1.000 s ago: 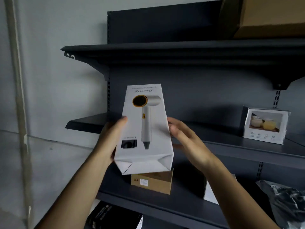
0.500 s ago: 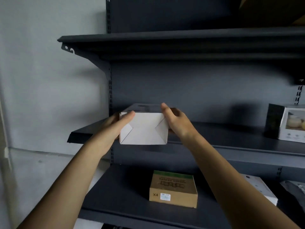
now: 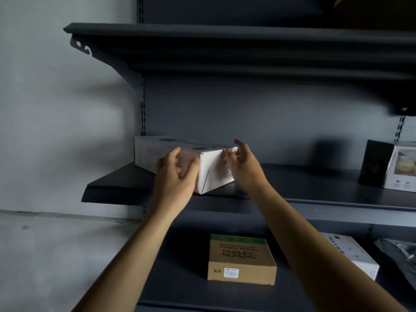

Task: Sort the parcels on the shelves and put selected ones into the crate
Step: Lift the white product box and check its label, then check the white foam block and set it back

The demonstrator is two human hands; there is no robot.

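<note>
A long white parcel (image 3: 213, 170) lies flat and slantwise on the left end of the dark middle shelf (image 3: 304, 185). Its folded end face points toward me. My left hand (image 3: 174, 176) is at the parcel's near long side, fingers loosely curled, thumb against the front corner. My right hand (image 3: 243, 167) hovers at the right end of the parcel with relaxed, spread fingers, fingertips at its upper corner. No crate is in view.
A brown carton (image 3: 242, 260) marked X4 lies on the lower shelf, with a white box (image 3: 353, 255) and a black bag (image 3: 400, 255) to its right. A picture-printed box (image 3: 400, 167) stands at the middle shelf's right. The upper shelf (image 3: 225, 41) overhangs.
The white parcel, held upright a second ago, was tipped flat and set on the middle shelf, then turned slantwise. Both hands have loosened their hold on it.
</note>
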